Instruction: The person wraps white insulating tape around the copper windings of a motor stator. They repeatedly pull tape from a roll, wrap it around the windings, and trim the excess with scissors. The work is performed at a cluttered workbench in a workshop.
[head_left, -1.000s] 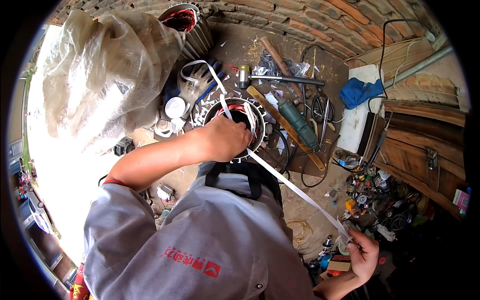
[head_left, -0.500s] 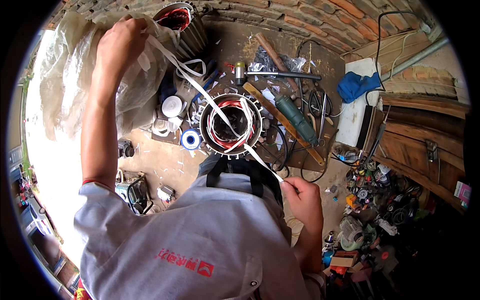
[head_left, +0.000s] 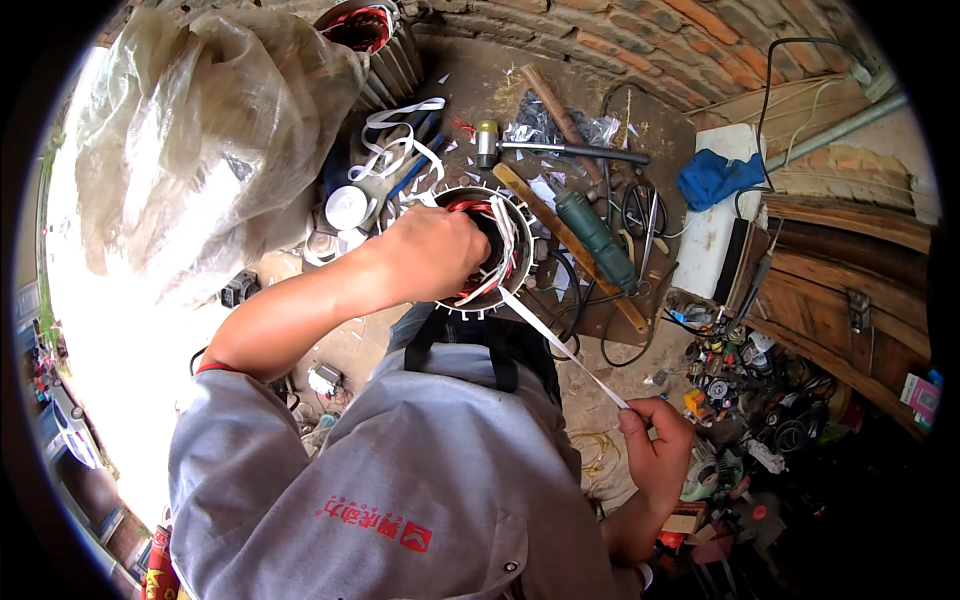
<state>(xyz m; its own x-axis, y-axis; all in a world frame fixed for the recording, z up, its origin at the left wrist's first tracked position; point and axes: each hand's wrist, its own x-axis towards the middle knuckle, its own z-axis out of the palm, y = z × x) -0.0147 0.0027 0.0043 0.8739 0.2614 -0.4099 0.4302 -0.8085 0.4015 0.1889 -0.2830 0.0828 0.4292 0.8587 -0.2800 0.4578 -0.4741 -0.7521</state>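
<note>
my left hand is over the near left part of a round metal casing, its knuckles above the opening and its fingers reaching down inside. those fingers are hidden by the back of the hand, so i can't fairly tell whether they grip anything. the casing stands on the bench just in front of my body, with red wires and a bundle of white strips showing inside the rim.

my right hand is well apart from the casing, lower and to the right, with thumb and forefinger pinched on the end of a white tape. the tape runs slantwise, looking taut, from the near edge of the casing to those fingertips.

beyond my left hand, loose white loops lie across the bench, with a white roll near my forearm. right of the casing, a wooden stick lies just beside a green power tool, and a hammer rests behind them. a big clear plastic bag fills the far left, next to another casing.
</note>
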